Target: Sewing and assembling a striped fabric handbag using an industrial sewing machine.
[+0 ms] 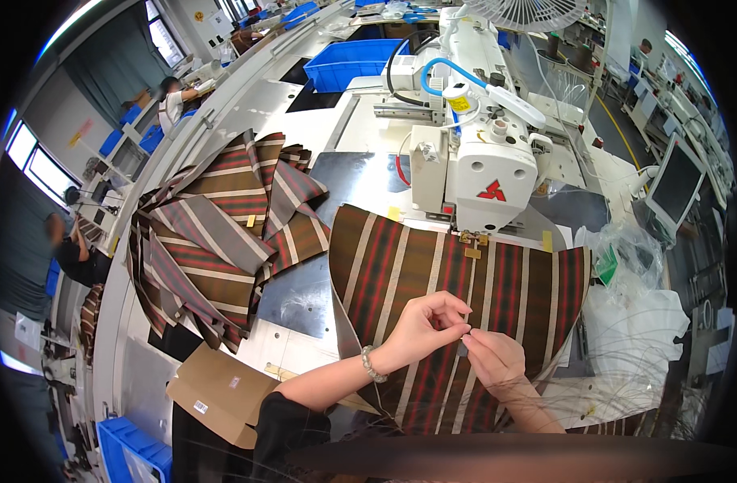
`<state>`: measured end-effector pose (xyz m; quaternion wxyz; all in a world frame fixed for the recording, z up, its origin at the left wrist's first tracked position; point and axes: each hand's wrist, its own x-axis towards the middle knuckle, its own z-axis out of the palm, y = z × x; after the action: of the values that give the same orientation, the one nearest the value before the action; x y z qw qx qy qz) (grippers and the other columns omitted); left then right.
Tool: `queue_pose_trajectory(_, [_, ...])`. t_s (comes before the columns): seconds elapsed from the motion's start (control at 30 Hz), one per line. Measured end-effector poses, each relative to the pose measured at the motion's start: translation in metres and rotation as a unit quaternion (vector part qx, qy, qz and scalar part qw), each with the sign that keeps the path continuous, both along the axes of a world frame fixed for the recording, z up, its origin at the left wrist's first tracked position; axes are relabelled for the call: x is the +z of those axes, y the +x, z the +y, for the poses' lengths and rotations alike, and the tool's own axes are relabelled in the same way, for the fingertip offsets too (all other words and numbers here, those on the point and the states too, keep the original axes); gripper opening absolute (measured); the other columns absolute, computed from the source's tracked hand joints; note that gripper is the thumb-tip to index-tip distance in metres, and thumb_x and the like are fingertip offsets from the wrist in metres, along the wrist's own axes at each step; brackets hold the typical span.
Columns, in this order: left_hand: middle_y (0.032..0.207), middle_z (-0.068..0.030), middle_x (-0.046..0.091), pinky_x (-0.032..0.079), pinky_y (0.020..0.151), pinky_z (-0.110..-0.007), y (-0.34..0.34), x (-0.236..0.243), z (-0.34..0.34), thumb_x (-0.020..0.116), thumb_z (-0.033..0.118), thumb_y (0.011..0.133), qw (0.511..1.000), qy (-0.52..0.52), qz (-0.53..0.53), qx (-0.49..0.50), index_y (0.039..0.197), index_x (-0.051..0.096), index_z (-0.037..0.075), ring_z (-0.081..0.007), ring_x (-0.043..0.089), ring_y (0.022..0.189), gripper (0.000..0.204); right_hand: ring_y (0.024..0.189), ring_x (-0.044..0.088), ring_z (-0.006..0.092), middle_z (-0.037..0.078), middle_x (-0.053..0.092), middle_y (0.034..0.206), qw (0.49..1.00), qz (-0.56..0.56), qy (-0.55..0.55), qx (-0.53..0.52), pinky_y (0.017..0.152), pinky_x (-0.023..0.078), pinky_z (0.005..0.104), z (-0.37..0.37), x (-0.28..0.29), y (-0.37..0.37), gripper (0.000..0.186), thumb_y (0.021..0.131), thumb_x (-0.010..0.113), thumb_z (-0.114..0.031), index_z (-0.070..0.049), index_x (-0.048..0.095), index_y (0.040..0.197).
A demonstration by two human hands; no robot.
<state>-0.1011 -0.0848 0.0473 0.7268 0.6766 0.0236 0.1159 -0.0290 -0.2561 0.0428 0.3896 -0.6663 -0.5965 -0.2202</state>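
Both hands are met over the striped fabric panel [465,298], which is spread flat on the metal work table [304,298] just in front of the white sewing machine [481,161], its far edge tucked under the presser foot [472,239]. The left hand [425,326] is curled, thumb and forefinger pinched together, and the right hand [493,358] is pinched fingertip to fingertip against it; something very small, perhaps a thread or a tag, is held between them, though what it is cannot be told. The panel is judged to be light, soft and limp: it is likely to drape and slide on the smooth steel, so it is best taken by its edges or pressed flat with open palms rather than lifted from the middle. A heap of cut striped pieces [215,233] is stacked to the left, well apart from the hands, and a flattened cardboard box [223,390] is lying near the left forearm
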Motion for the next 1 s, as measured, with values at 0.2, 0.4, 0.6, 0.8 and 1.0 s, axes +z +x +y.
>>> queue_pose_trajectory(0.2, [0.076,0.0002,0.065,0.046,0.061,-0.018,0.013,-0.004,0.009,0.067,0.001,0.083,1.0,-0.004,0.007,-0.006,0.098,0.062,0.003,-0.0023,0.058,0.068,0.016,0.077,0.066,0.0252,0.013,0.061,0.097,0.998,-0.04,-0.019,0.051,0.062,0.055,0.032,0.006,0.002,0.025,0.031,0.067,0.068,0.002,0.004,0.064,0.098])
queue_pose_trajectory(0.4, [0.078,-0.0013,0.066,0.047,0.063,-0.019,0.028,-0.008,0.022,0.068,0.001,0.083,1.0,0.015,0.024,-0.004,0.097,0.063,0.001,-0.0035,0.058,0.068,0.015,0.082,0.067,0.0266,0.015,0.061,0.101,0.991,-0.086,-0.052,0.093,0.066,0.057,0.0324,0.015,0.003,0.046,0.027,0.07,0.067,-0.001,0.005,0.062,0.096])
queue_pose_trajectory(0.6, [0.081,-0.0037,0.067,0.051,0.067,-0.021,0.044,-0.014,0.032,0.066,-0.002,0.083,0.998,-0.01,0.056,-0.01,0.099,0.061,0.0,-0.0063,0.063,0.072,0.017,0.081,0.067,0.0251,0.014,0.062,0.101,0.992,-0.067,-0.058,0.087,0.065,0.056,0.0314,0.024,-0.002,0.062,0.024,0.07,0.067,0.0,0.005,0.063,0.093])
queue_pose_trajectory(0.8, [0.083,-0.0046,0.067,0.052,0.067,-0.021,0.062,-0.025,0.037,0.066,-0.001,0.084,0.996,-0.016,0.086,-0.022,0.099,0.062,-0.001,-0.007,0.063,0.072,0.015,0.077,0.066,0.0244,0.013,0.062,0.099,0.994,-0.036,-0.06,0.088,0.061,0.055,0.0314,0.029,-0.015,0.077,0.019,0.073,0.067,0.0,0.004,0.063,0.091])
queue_pose_trajectory(1.0, [0.098,-0.009,0.068,0.053,0.08,-0.023,0.085,-0.04,0.051,0.06,-0.008,0.085,0.995,-0.029,0.085,-0.04,0.109,0.061,-0.004,-0.0123,0.066,0.09,0.024,0.069,0.064,0.024,0.01,0.064,0.091,0.996,0.061,-0.045,0.049,0.057,0.053,0.0314,0.041,-0.033,0.11,0.012,0.074,0.069,0.001,0.002,0.064,0.085])
